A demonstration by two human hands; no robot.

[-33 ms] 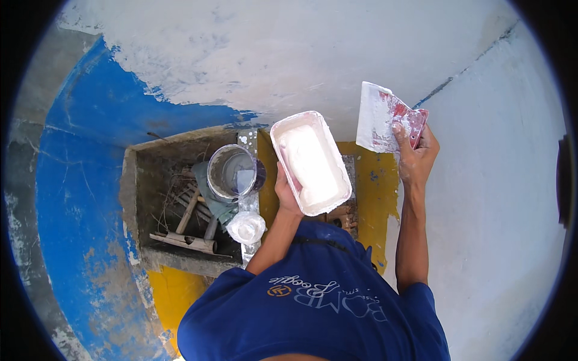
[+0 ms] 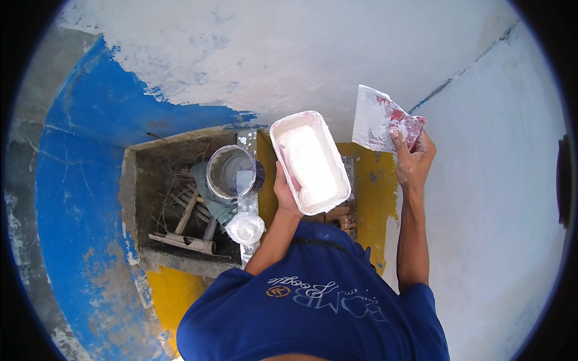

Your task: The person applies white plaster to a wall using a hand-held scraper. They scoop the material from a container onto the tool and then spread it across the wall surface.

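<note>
My left hand (image 2: 285, 191) grips a white rectangular tub (image 2: 343, 191) from its left side, with the thumb along the wall and the other fingers hidden beneath. Thick white putty (image 2: 310, 159) lies inside the tub. Up and to the right, my right hand (image 2: 414, 161) is closed around the red handle of a wide putty knife (image 2: 374, 120). White putty coats much of its broad blade, which points up and left. Knife and tub are apart, and the blade appears close to the white wall.
A putty-smeared bucket (image 2: 232, 173) and a white-coated lump (image 2: 245, 228) stand on a spattered plank (image 2: 248, 141) at left. Beneath is a concrete box (image 2: 129, 180) holding sticks and split bamboo. Blue wall (image 2: 84, 138), white-coated wall (image 2: 289, 54) and a right-hand wall (image 2: 494, 180) surround me.
My right hand and the putty knife have shifted slightly left and down, with the blade tilted a little differently. The tub in my left hand has hardly moved.
</note>
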